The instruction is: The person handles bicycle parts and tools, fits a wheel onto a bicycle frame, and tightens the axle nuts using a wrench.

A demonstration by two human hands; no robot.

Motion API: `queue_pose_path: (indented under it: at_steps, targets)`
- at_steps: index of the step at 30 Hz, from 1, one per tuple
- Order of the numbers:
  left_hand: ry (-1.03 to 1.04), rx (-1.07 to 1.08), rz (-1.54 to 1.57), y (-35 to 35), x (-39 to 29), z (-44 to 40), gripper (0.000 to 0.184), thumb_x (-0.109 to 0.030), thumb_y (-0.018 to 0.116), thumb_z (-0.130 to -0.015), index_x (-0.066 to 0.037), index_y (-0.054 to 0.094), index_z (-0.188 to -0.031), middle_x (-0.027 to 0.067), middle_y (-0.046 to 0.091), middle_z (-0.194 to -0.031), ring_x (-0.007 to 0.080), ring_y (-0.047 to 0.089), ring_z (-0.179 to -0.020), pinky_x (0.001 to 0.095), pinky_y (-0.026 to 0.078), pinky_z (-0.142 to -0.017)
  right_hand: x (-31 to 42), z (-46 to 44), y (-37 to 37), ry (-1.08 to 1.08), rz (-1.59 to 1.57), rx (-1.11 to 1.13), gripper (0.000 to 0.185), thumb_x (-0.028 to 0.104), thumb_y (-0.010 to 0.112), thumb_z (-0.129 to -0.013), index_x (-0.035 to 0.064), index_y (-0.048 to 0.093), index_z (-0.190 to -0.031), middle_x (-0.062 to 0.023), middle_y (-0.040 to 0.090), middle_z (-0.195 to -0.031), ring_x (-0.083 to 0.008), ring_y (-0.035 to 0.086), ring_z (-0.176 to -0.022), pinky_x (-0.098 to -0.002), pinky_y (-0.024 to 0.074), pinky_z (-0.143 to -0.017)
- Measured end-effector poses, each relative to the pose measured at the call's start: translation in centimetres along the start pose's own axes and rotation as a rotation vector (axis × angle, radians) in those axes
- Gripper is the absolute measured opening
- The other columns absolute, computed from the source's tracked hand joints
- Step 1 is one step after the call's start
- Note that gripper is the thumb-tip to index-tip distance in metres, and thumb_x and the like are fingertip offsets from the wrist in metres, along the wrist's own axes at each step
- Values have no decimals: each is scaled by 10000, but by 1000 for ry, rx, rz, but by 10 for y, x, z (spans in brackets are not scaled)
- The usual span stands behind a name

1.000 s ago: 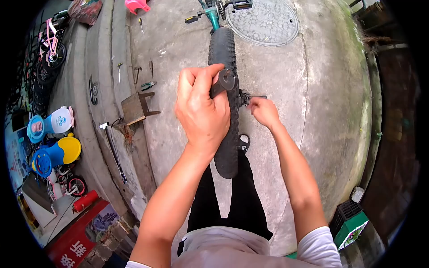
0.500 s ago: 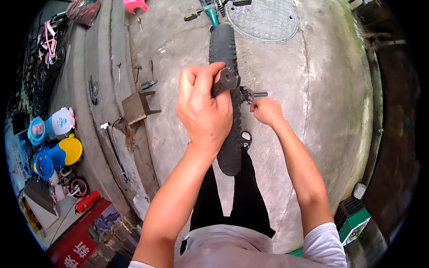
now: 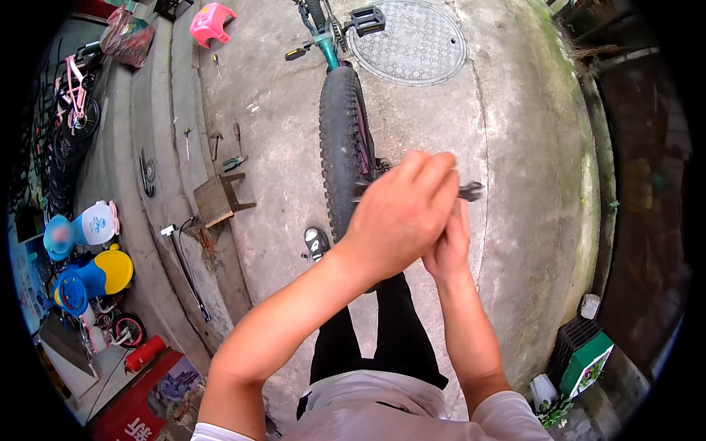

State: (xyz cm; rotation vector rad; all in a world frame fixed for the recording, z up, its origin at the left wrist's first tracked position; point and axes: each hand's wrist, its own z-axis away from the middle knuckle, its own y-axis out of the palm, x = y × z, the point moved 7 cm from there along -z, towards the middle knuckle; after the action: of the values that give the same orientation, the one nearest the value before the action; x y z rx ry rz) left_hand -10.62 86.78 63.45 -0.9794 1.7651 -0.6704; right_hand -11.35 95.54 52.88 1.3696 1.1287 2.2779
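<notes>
My left hand (image 3: 404,213) is closed around a dark wrench (image 3: 471,192), whose jawed end sticks out to the right. My right hand (image 3: 450,246) is just below and behind it, its fingers curled and partly covered by the left hand; whatever it grips is hidden. Both hands are to the right of a knobby bicycle tyre (image 3: 341,140), close to the wheel's hub area, which they mostly cover. Beyond the wheel, the bicycle's teal frame (image 3: 327,51) and a black pedal (image 3: 366,21) show.
On the ground to the left are a small wooden stool (image 3: 215,200), pliers (image 3: 234,162), a hammer (image 3: 215,145) and screwdrivers (image 3: 217,65). A floor pump (image 3: 185,272) lies by the steps. A pink plastic stool (image 3: 212,24) stands farther off, and a manhole cover (image 3: 412,44) is beyond the wheel.
My left hand has moved right and down with the wrench, from over the tyre to my right hand. My right hand is lower, and the view has shifted, showing more of the bicycle.
</notes>
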Motion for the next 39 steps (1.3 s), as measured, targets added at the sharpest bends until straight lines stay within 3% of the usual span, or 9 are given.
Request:
queue_pose_path:
  at_steps: [1, 4, 6, 10, 14, 16, 23, 31, 39]
  targets:
    - [24, 41, 58, 6, -4, -1, 337, -151, 665, -809, -4, 673, -1112, 119, 620, -1199, 279, 605, -1091, 406, 531, -907, 0, 0, -9, 3, 1, -100, 460, 344, 444, -1107, 9, 463, -1422, -106, 638, -1211, -169, 605, -1158, -317, 484, -972]
    - [176, -36, -52, -10, -10, -3, 333, -140, 641, -851, -24, 667, -1162, 112, 619, -1234, 276, 594, -1155, 483, 461, -1034, 9, -15, -58, -61, -8, -144, 368, 321, 446, -1118, 20, 596, -1269, -62, 669, -1056, -129, 620, -923, -286, 500, -824]
    - [-14, -93, -196, -19, 15, 7, 488, -160, 725, -810, -40, 614, -1270, 177, 560, -1343, 340, 532, -1258, 530, 360, -1129, 17, -19, -79, -132, 249, -165, 339, 307, 491, -1109, 23, 652, -1198, -31, 664, -861, -100, 550, -679, -259, 470, -663]
    - [-471, -191, -243, -25, 83, 20, 641, -141, 779, -796, -4, 526, -1369, 260, 491, -1408, 445, 478, -1296, 517, 371, -1112, -13, -10, -98, -26, 685, -185, 220, 134, 622, -1029, -8, 656, -1195, -85, 714, -934, -107, 656, -799, -272, 536, -725]
    - [-492, -158, -334, -23, 87, 18, 554, -172, 718, -883, 18, 531, -1368, 235, 519, -1396, 415, 519, -1274, 466, 416, -1093, -44, -4, -111, -77, 908, -176, 173, 110, 641, -999, 0, 660, -1130, -90, 727, -896, -145, 685, -763, -295, 546, -690]
    - [-531, -164, -271, -25, 95, 18, 520, -193, 714, -892, 5, 556, -1346, 223, 526, -1395, 405, 524, -1272, 458, 425, -1083, -42, -5, -94, -321, 1209, -50, 145, 80, 665, -962, 13, 667, -1091, -117, 725, -906, -226, 705, -755, -323, 545, -684]
    - [-532, -189, -274, -24, 103, 14, 483, -213, 712, -896, 1, 590, -1312, 190, 567, -1362, 380, 551, -1251, 442, 442, -1068, -49, -15, -72, -530, 1383, 117, 136, 48, 698, -915, 14, 681, -1045, -138, 724, -885, -282, 718, -746, -356, 552, -676]
    - [-551, -228, -189, -24, 109, 10, 457, -184, 714, -865, 21, 611, -1260, 236, 564, -1359, 422, 549, -1236, 477, 461, -1039, -46, -81, -64, -288, 1443, 201, 164, 213, 672, -946, 67, 650, -1017, -158, 702, -802, -348, 692, -737, -423, 542, -657]
    - [-527, -256, -223, -25, 100, 15, 421, -180, 711, -890, 25, 627, -1248, 212, 595, -1343, 398, 572, -1236, 440, 451, -1062, -105, -195, -135, 114, 1115, 114, 462, 439, 751, -931, 33, 585, -784, -18, 576, -641, -143, 539, -563, -317, 415, -548]
